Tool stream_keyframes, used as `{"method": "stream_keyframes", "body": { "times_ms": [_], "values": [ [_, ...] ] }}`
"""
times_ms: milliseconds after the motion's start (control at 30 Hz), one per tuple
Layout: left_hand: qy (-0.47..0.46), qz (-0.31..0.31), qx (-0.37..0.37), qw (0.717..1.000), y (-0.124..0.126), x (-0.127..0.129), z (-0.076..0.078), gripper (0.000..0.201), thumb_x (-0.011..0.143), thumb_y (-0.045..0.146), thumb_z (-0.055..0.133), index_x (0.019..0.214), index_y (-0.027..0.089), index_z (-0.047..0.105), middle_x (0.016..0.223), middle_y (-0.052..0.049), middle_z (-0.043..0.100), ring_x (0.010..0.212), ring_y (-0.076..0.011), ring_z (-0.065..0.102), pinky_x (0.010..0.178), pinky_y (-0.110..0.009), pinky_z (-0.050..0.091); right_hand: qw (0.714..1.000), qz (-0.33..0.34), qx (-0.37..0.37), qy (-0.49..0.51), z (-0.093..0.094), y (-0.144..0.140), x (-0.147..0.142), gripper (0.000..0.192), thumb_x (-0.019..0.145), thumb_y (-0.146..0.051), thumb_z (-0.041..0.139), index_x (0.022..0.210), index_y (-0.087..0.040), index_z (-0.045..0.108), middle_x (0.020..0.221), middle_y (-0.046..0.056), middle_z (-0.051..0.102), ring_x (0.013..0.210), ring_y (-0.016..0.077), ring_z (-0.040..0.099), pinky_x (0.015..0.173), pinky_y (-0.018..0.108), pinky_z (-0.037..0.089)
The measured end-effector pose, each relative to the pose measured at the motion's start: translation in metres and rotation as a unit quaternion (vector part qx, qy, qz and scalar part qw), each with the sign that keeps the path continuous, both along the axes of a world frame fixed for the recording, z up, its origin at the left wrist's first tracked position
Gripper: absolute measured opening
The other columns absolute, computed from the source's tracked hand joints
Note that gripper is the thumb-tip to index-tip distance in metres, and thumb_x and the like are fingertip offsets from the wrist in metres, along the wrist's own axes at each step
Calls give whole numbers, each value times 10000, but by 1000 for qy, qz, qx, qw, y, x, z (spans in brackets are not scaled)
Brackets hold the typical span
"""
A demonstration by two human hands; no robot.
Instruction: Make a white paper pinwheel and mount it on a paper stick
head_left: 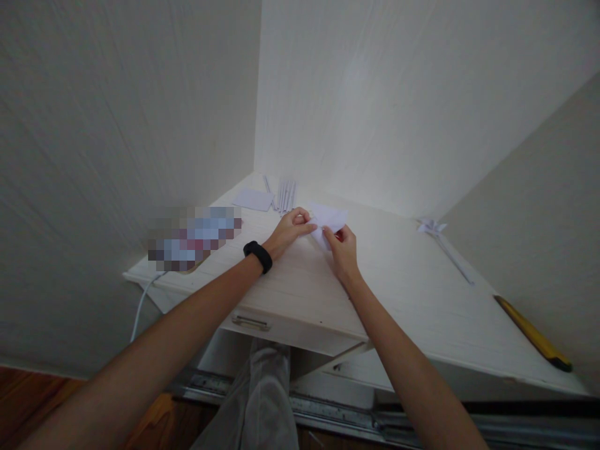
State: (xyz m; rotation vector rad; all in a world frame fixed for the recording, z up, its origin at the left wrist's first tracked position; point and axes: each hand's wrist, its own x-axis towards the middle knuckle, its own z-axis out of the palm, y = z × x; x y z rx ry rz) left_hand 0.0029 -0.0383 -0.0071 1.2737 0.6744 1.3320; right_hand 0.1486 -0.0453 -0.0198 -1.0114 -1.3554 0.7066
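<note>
Both hands are out over the white desk (403, 294), working on the same bit of white paper (330, 220). Left hand (291, 230) has its fingers curled in and is pinching the paper's left edge between thumb and fingertips; there's a black wristband (258, 256) on that wrist. Right hand (343, 250) is pinching the lower corner of the same sheet from the other side, fingers bent tight around it. So neither hand is loose, both are gripping the paper, which looks partly folded into a pointy shape and sits just past the fingertips, low over the desk. Can't tell if it's fully lying on the surface or lifted a bit.

Only the head view to go on, so here's the rest of it. Just beyond the left hand, near the corner of the walls, there's a small flat white sheet (254, 199) and beside it a bunch of thin rolled paper sticks (285, 195). Left of the left wrist there's a blurred-out patch on the desk, no idea what it is. Well off to the right of the right hand lies a small folded paper flower on a long thin stem (434, 227). Further right still, at the desk's edge, there's a yellow tool with a black tip (534, 334), could be a cutter, too dim to say. Below the forearms there's a drawer handle (250, 322), and a white cable (139, 306) hangs off the left end.
</note>
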Motion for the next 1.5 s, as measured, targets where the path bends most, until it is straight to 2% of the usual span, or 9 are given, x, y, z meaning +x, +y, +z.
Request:
{"method": "stream_keyframes", "body": {
  "times_ms": [233,567,800,1000,1500],
  "values": [
    [-2,4,0,1000,2,1,-2,326,610,236,712,771,188,433,746,37,592,683,-92,558,661,-233,403,1000,-2,9,-25,-3,3,3,327,706,-424,628,876,-144,629,816,43,662,694,148,550,655,275,424],
    [6,23,7,1000,2,1,-2,352,590,204,726,747,192,411,703,52,574,648,-91,552,639,-233,402,1000,-3,10,-26,1,-1,0,296,707,-399,630,856,-143,631,761,24,633,664,136,508,608,252,396],
    [4,30,9,999,2,2,-1,355,601,199,720,768,190,408,746,31,598,694,-103,576,673,-247,413,999,-4,3,-32,-2,1,1,309,705,-433,637,808,-141,626,695,2,589,626,125,474,584,250,366],
    [7,43,23,999,7,2,-5,361,594,182,718,779,186,408,731,45,562,698,-94,566,668,-234,412,1000,29,-5,-1,-6,5,2,361,734,-475,612,873,-143,621,755,13,604,643,125,492,597,252,377],
    [32,58,31,997,5,3,-3,329,618,136,682,786,185,403,767,31,574,755,-105,593,708,-241,432,999,-12,-2,-43,-8,7,3,296,709,-403,624,866,-151,624,800,40,656,684,154,547,647,285,438]
  ]
}}
